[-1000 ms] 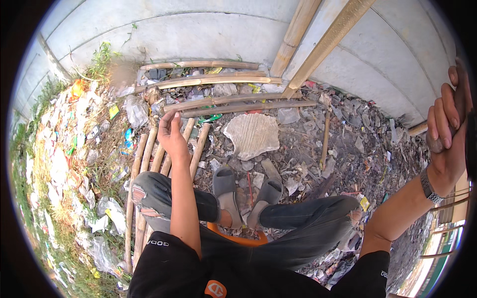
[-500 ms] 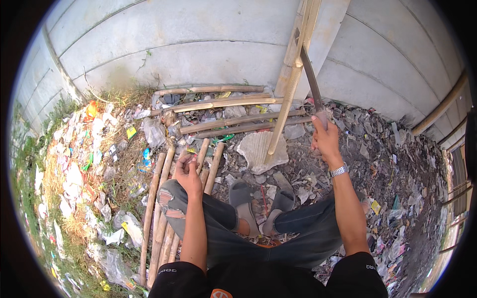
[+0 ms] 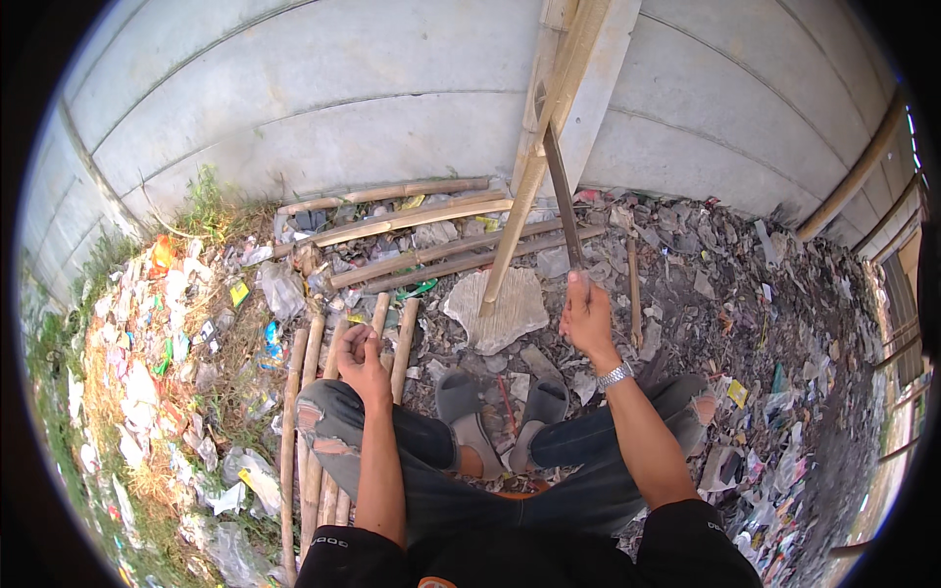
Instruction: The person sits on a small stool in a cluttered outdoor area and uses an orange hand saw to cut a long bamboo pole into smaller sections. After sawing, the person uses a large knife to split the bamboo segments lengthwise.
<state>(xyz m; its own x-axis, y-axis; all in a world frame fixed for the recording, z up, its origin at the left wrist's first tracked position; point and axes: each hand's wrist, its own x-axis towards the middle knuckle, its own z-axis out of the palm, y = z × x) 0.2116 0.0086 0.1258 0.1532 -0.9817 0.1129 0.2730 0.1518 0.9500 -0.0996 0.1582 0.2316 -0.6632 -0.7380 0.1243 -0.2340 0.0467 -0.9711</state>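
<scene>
**Blade raised against upright bamboo pole: grip and stance check**

The right hand (image 3: 589,318) is clamped around the handle of a long dark blade (image 3: 561,191), which points up and away, its upper part lying against the upright bamboo pole (image 3: 529,171). That pole leans on the concrete wall (image 3: 323,108); its foot rests on a flat pale stone (image 3: 500,312) just ahead of the sandalled feet (image 3: 502,416). The left hand (image 3: 361,358) is loosely curled, holding nothing, above the left knee near the cut bamboo lengths (image 3: 314,392) on the littered ground.

Judgement: whether the edge is biting the pole cannot be told. For sound work the pole foot should sit firmly on the stone, the stroke should run away from the body, and the free hand should steady the pole well clear of the blade. Feet lie close beneath; a slip is the main hazard.
</scene>
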